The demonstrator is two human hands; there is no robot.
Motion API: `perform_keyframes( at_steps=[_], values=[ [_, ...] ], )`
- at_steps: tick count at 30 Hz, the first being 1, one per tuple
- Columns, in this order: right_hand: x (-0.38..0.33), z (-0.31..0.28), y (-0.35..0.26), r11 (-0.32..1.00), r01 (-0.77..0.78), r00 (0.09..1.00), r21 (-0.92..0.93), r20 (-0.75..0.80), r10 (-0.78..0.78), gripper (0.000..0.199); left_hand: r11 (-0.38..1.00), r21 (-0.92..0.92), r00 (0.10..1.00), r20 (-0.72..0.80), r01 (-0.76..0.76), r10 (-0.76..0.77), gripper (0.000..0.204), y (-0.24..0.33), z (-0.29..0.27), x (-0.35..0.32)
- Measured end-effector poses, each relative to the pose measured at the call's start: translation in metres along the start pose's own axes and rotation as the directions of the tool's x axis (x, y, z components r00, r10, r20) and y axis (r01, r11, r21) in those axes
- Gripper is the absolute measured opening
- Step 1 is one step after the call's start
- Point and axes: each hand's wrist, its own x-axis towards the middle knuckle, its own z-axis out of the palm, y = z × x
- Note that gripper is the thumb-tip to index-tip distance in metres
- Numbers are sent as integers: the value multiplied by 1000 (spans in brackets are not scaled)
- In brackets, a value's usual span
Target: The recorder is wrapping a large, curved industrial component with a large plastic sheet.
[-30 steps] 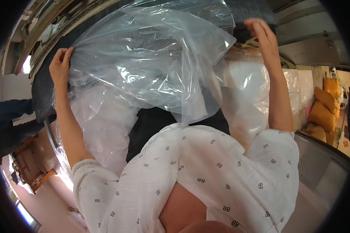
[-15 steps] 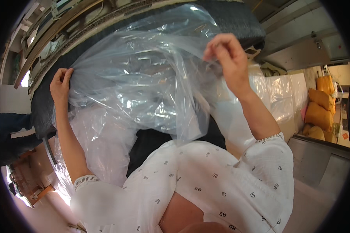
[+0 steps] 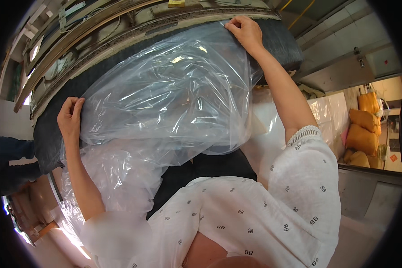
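A large sheet of clear, shiny plastic film lies stretched over a dark padded surface in front of me. My left hand pinches its left edge between thumb and fingers. At the far right corner, my right hand grips the film the same way, arm reaching forward. Whether the film is a bag or a single sheet, I cannot tell. Its near edge hangs over my lap, and more crumpled clear plastic is bunched beside my left forearm.
Long wooden and metal rails run behind the padded surface. To the right lie plastic-wrapped white packs, with orange sacks beyond. Another person's dark-clothed legs show at the far left.
My right hand has moved up and away to the far edge and now grips the film's corner. The film has been pulled flatter and wider. My left hand has shifted slightly nearer.
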Motion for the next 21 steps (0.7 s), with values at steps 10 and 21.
perform_keyframes(
  at_steps=[10,21],
  values=[
    [6,-2,13,984,-25,969,174,245,-19,29,880,371,922,-131,-296,365,17,57,-51,-90],
    [16,-3,-7,967,52,945,250,301,-128,26,970,241,957,-285,27,44,10,53,-27,-182]
  ],
)
